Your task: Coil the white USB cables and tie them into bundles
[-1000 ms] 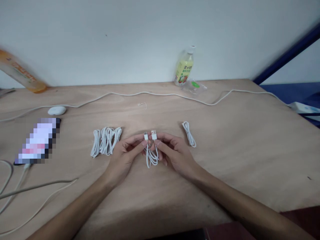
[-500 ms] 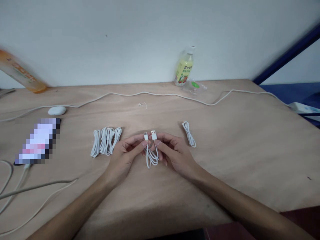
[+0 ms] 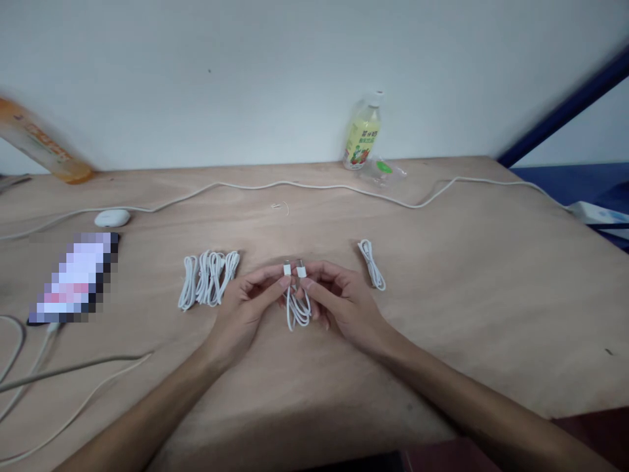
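Observation:
A coiled white cable [image 3: 297,311] hangs between my two hands, its two plug ends side by side and pointing away from me. My left hand [image 3: 250,295] pinches the left plug [image 3: 287,269] between thumb and fingers. The right plug [image 3: 301,270], with a metal tip, is pinched by my right hand [image 3: 344,295]. Several bundled white cables [image 3: 209,278] lie on the table just left of my left hand. One more bundled cable [image 3: 372,264] rests beyond my right hand.
A phone [image 3: 76,278] and a white case [image 3: 112,217] lie at the left. An orange bottle [image 3: 46,147] and a yellow bottle [image 3: 362,134] stand by the wall, with a clear wrapper [image 3: 383,169]. A long white cord [image 3: 289,184] crosses the table [image 3: 472,275].
The plug in my right hand has turned slightly, so its face looks different. Both hands stay in nearly the same place.

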A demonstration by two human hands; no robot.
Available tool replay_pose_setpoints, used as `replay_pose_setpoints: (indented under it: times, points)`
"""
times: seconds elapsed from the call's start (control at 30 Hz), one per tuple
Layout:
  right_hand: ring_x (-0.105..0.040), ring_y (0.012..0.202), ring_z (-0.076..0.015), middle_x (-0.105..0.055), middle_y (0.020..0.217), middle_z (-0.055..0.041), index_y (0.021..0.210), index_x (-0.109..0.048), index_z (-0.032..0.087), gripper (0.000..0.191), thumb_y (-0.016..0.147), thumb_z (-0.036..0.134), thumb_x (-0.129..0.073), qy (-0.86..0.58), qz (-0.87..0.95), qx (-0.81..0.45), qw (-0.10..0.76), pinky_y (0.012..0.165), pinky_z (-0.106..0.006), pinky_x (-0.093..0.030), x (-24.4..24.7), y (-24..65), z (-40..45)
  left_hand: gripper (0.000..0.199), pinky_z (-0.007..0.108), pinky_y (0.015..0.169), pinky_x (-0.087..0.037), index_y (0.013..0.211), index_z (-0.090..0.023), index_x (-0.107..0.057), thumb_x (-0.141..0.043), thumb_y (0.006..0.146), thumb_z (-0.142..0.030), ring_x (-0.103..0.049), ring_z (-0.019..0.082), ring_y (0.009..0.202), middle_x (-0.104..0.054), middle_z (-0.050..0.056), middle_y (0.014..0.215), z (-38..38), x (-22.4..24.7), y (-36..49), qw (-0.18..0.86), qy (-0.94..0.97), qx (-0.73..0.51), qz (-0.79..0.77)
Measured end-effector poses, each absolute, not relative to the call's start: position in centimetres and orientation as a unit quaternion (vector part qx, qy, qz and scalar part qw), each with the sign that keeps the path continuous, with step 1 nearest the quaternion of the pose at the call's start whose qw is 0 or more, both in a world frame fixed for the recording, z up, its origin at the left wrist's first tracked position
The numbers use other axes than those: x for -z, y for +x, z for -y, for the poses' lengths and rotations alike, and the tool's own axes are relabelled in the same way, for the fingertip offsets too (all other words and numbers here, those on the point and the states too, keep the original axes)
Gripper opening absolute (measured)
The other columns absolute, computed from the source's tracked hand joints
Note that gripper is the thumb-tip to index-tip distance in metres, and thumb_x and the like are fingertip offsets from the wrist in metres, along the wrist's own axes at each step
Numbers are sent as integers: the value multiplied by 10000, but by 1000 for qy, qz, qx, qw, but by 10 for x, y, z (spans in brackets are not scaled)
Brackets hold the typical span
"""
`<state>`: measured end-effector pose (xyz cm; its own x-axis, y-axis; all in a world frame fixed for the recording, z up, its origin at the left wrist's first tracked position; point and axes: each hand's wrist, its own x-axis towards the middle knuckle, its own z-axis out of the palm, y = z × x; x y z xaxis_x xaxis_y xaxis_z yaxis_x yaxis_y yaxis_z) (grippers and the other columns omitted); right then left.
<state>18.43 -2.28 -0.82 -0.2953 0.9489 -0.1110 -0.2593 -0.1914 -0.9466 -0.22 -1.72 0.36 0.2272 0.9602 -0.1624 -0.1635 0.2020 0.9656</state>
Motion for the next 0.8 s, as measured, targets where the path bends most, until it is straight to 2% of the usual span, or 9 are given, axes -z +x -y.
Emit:
replay_pose_setpoints:
  times: [0.3, 0.8]
  points:
    - [-561, 501, -83, -766, 833, -3, 969, -702, 215, 318, 899, 480, -865, -387, 458, -649, 468, 373, -186, -396, 9, 183, 22, 337, 326, 781, -558, 1037, -192, -906, -854, 921, -504, -714, 215, 820, -848, 76, 930, 16, 0, -2, 637, 451, -450, -433]
    - [-550, 446, -79, -738, 724, 25, 842, -596, 232, 393, 859, 485, -897, -405, 447, -641, 474, 361, -182, -378, 3, 183, 24, 260, 303, 749, -591, 872, -206, -870, -966, 796, -435, -707, 177, 717, -814, 29, 766, 17, -2, -1, 620, 441, -452, -465]
